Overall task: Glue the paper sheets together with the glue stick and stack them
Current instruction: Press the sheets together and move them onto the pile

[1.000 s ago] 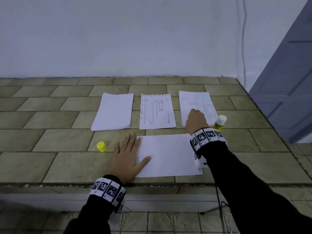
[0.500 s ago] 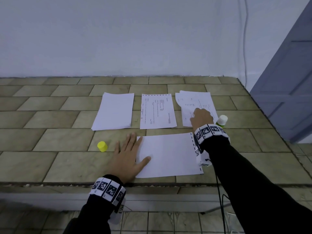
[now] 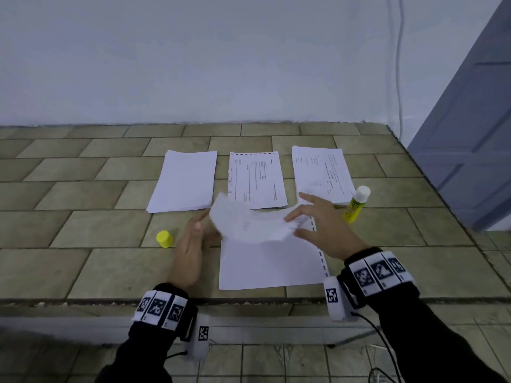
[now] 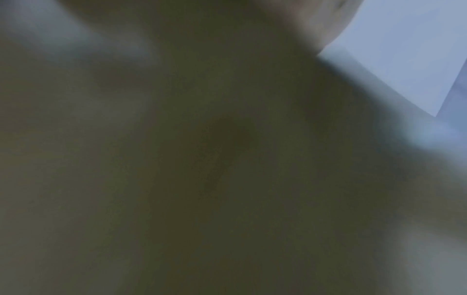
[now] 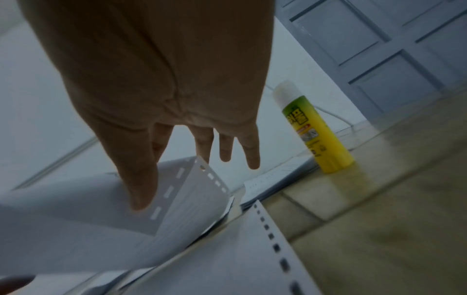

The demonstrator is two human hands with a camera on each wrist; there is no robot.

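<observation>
My right hand point(image 3: 296, 217) pinches the right end of a printed paper sheet point(image 3: 249, 223) and holds it curved in the air above a blank sheet point(image 3: 271, 262) that lies at the counter's front edge. In the right wrist view the thumb point(image 5: 141, 191) presses on the lifted sheet point(image 5: 76, 219), beside its punched strip. My left hand point(image 3: 197, 226) stands on its edge with straight fingers at the sheet's left end. The yellow glue stick point(image 3: 356, 204) stands upright and uncapped to the right of the right pile. Its yellow cap point(image 3: 164, 239) sits left of my left hand.
Three paper piles lie in a row at the back: a blank one point(image 3: 184, 181), a printed middle one point(image 3: 255, 179) and a printed right one point(image 3: 322, 172). The tiled counter point(image 3: 69, 244) ends at a wall behind. A grey door point(image 3: 470, 134) stands at the right.
My right hand lifted a sheet off the right pile and carried it toward me, over the front sheet. My left hand left the front sheet and rose to the lifted sheet's left end.
</observation>
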